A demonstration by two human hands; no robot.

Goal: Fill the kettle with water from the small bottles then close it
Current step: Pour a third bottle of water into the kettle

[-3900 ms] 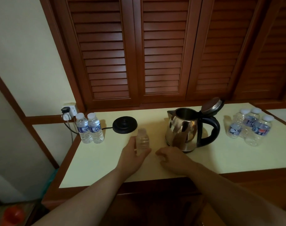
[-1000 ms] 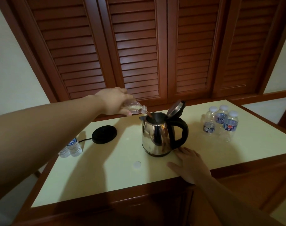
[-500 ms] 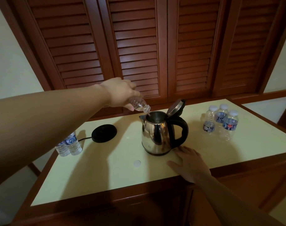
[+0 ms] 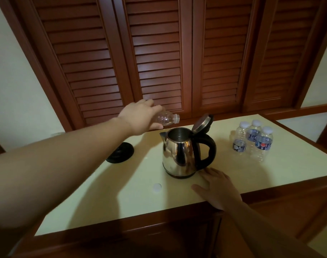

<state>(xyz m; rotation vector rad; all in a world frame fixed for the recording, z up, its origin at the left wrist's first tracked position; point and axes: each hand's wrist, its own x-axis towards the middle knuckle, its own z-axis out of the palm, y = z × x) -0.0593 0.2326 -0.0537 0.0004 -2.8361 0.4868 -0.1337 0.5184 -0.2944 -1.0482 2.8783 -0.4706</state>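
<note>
Bottle [image 4: 167, 119] has swung up from its steep pour to near level beside the spout; no stream now, looks empty. Our left hand [image 4: 140, 118] grips it. Right hand [image 4: 217, 188] lies flat, fingers spread, on the worktop [image 4: 106, 198] by the kettle [image 4: 181, 155]. Lid [image 4: 202, 123] still up. We judge one bottle poured; three capped bottles [image 4: 253, 140] and closing remain.
</note>
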